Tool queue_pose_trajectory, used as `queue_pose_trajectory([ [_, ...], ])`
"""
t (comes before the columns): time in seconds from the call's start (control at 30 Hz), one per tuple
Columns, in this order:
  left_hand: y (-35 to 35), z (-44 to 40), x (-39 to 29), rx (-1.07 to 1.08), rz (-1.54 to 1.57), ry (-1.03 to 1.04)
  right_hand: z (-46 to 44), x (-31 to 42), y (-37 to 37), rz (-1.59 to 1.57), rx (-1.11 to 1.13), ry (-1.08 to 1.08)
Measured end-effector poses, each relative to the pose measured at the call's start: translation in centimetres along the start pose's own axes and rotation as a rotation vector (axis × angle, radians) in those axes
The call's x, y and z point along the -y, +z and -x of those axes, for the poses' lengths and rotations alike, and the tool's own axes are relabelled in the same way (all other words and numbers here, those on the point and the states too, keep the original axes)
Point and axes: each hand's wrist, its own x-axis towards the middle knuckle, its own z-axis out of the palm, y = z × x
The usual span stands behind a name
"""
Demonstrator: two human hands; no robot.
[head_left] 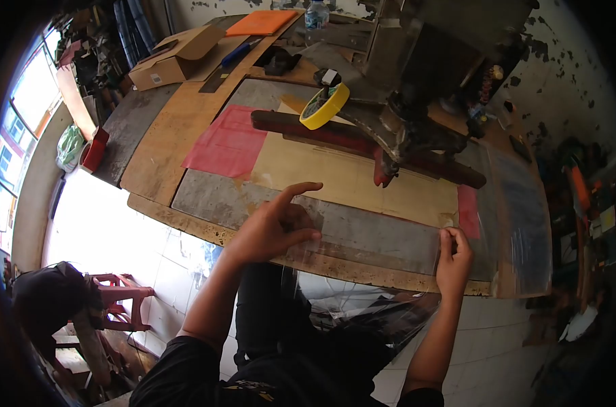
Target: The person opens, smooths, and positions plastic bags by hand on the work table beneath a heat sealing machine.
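Note:
My left hand (281,227) hovers over the near edge of the work table, index finger stretched out and thumb apart from it. Faint see-through film shows beside its thumb, but I cannot make out whether the hand touches it. Thumb and fingers of my right hand (455,254) are pinched together at the edge of a clear plastic sheet (416,319), which hangs over the table edge toward my lap. Beyond both hands lies a tan sheet (362,183) on a grey board, with red pieces (226,142) at its ends.
A dark red press bar (308,129) on a metal arm crosses above the tan sheet. A yellow tape roll (326,107) hangs on it. Back left are a cardboard box (175,57) and an orange folder (262,23). Another person (53,305) is at lower left near a red stool (124,298).

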Motion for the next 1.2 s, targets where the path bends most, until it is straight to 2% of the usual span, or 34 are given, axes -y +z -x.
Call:
queue_pose_trajectory([
  [0.17,-0.4,0.2,-0.3,-0.009,-0.090,-0.018,0.2,-0.6,0.0,-0.147,0.019,-0.060],
  [0.23,-0.7,0.2,-0.4,0.000,-0.111,-0.001,0.2,1.4,-1.6,-0.087,0.214,-0.001],
  [0.37,-0.8,0.2,-0.2,0.017,-0.103,-0.010,0.4,4.1,-2.9,-0.052,0.266,-0.066],
  [0.43,-0.7,0.1,0.6,0.013,-0.095,0.023,0.3,5.4,-3.1,0.225,0.178,-0.426],
  [0.5,-0.7,-0.1,1.8,0.019,-0.188,0.103,0.3,7.4,-2.5,0.210,0.227,-0.465],
  [0.63,-0.8,0.0,1.7,0.015,-0.183,0.204,0.0,8.2,-0.7,0.201,0.387,-0.528],
  [0.7,-0.6,0.1,1.6,-0.004,-0.099,0.247,-1.0,8.8,-0.2,0.174,0.459,-0.487],
  [0.77,-0.6,0.2,1.8,-0.009,-0.082,0.218,-1.9,8.9,0.0,0.145,0.688,-0.295],
  [0.87,-0.9,0.5,1.4,0.010,-0.011,0.126,-1.9,10.0,0.3,0.040,0.742,-0.198],
  [0.9,-1.0,0.5,1.3,0.037,0.043,0.064,-2.1,9.5,0.4,0.045,0.745,-0.200],
  [0.97,-1.1,0.5,1.4,0.029,0.055,0.061,-2.3,8.2,0.5,0.023,0.724,-0.483],
  [1.0,-1.1,0.4,1.6,0.025,0.063,0.056,-2.2,8.2,0.3,0.027,0.727,-0.485],
  [1.07,-1.1,0.3,2.4,-0.002,-0.011,0.069,-1.9,8.6,-0.4,-0.050,0.879,-0.198],
  [1.1,-1.1,0.2,2.6,-0.025,-0.089,0.082,-1.8,8.6,-0.5,-0.046,0.880,-0.198],
  [1.17,-1.1,0.5,2.1,0.010,-0.028,0.074,-1.7,8.7,-0.6,-0.255,0.970,0.128],
  [1.2,-1.1,0.6,1.7,0.045,0.029,0.064,-1.6,8.6,-0.6,-0.252,0.969,0.127],
])
